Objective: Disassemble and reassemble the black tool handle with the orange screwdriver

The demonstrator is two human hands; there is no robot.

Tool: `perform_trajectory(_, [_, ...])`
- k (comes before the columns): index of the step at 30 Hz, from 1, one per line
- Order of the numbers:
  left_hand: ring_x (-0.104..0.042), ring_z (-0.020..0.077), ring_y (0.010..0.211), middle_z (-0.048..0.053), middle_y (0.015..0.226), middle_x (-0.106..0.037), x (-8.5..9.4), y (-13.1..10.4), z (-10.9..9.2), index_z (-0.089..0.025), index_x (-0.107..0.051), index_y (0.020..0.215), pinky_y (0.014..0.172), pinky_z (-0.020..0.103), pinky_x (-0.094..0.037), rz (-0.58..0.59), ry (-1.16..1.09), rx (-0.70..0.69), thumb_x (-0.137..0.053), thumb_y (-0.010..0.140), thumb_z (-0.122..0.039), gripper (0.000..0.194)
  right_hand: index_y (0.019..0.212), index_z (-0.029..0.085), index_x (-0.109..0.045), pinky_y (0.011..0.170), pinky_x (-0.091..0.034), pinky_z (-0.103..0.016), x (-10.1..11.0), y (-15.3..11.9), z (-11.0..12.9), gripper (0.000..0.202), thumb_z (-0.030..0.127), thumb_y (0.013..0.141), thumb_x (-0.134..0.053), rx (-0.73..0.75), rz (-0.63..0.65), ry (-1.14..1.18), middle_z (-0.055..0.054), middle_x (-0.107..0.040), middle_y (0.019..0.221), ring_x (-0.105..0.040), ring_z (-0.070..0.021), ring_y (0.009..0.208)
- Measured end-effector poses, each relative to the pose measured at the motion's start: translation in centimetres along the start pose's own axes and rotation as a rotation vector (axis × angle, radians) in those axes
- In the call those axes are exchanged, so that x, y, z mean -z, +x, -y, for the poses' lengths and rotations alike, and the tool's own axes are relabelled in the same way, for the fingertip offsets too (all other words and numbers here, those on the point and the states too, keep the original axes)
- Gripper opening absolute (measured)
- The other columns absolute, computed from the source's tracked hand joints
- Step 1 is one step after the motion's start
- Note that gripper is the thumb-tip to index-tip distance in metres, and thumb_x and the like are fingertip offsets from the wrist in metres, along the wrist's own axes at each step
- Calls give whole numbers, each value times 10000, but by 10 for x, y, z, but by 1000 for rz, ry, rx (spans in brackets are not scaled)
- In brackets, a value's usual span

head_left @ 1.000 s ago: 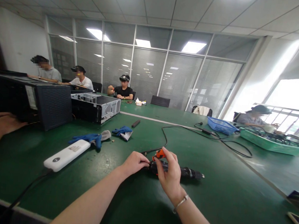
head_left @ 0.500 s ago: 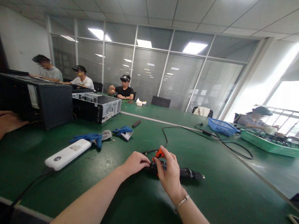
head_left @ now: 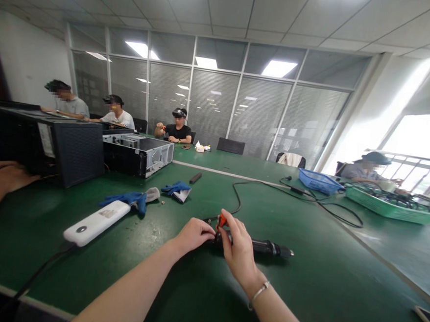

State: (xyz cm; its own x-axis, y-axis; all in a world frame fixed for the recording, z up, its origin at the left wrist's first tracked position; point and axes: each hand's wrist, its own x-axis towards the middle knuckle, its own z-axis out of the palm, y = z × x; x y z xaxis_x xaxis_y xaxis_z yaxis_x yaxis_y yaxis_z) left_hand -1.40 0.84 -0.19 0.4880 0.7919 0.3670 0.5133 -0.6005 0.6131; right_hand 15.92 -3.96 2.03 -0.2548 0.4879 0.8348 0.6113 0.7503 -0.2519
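Note:
A black cylindrical tool, which looks like an electric screwdriver (head_left: 270, 248), lies on the green table (head_left: 191, 296) with its narrow metal tip to the right. My left hand (head_left: 194, 234) is closed at its left end, thumb and fingertips pinched together there. Above that same end, my right hand (head_left: 239, 243) grips a small orange-handled tool (head_left: 221, 221) between thumb and fingers. The lower end of the orange tool meets the black one near my left fingertips; the exact contact is hidden. A dark cable (head_left: 239, 199) runs away behind my hands.
A white power bank-like box (head_left: 98, 223) lies left, beside blue gloves (head_left: 127, 199). Computer cases (head_left: 79, 154) stand at the left, with another person's hands (head_left: 5, 178) at one. Blue (head_left: 320, 182) and green baskets (head_left: 388, 206) sit right. Several people sit around the table.
My right hand and the orange tool have shifted slightly left, toward my left fingertips. My left hand stays in place.

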Motion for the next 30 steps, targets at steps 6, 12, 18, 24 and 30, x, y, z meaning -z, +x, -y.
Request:
perform_trajectory(6, [-677,153,782,-3,842,-754,-1,0,2,-214,-765,872,777,203,-456,-3,29,-11,-622,823,-200,151,1350,239,-416,858,-505,-425,-1,-1,0,471,194,891,-508,-49,-16,-55,-102,-597,1122,-575,-237,1000])
perform_trajectory(12, [-677,160,788,0,838,-754,0,0,1,-210,-766,869,773,205,-451,7,38,4,-635,811,-196,144,1381,248,-362,866,-508,-387,-3,-2,-1,498,137,905,-455,-20,19,-1,-93,-592,1149,-567,-215,1024])
perform_trajectory(18, [-676,163,795,3,844,-754,0,0,0,-208,-764,864,777,212,-452,5,51,-3,-635,814,-203,139,1329,252,-429,853,-505,-415,-3,-2,-4,454,188,890,-524,-31,-38,-44,-97,-583,1108,-571,-230,1002])
perform_trajectory(24, [-678,158,783,4,832,-753,-1,0,1,-204,-763,878,773,206,-456,0,43,1,-637,809,-192,144,1401,246,-348,849,-524,-378,-4,-3,-3,504,145,915,-438,2,-8,-4,-101,-591,1138,-589,-209,1004])
perform_trajectory(30, [-673,160,782,0,824,-750,1,-1,-3,-206,-762,873,760,206,-456,4,54,3,-627,813,-189,149,1312,245,-449,832,-527,-417,-2,-3,-4,435,203,888,-537,13,-70,-34,-103,-595,1085,-592,-232,982])
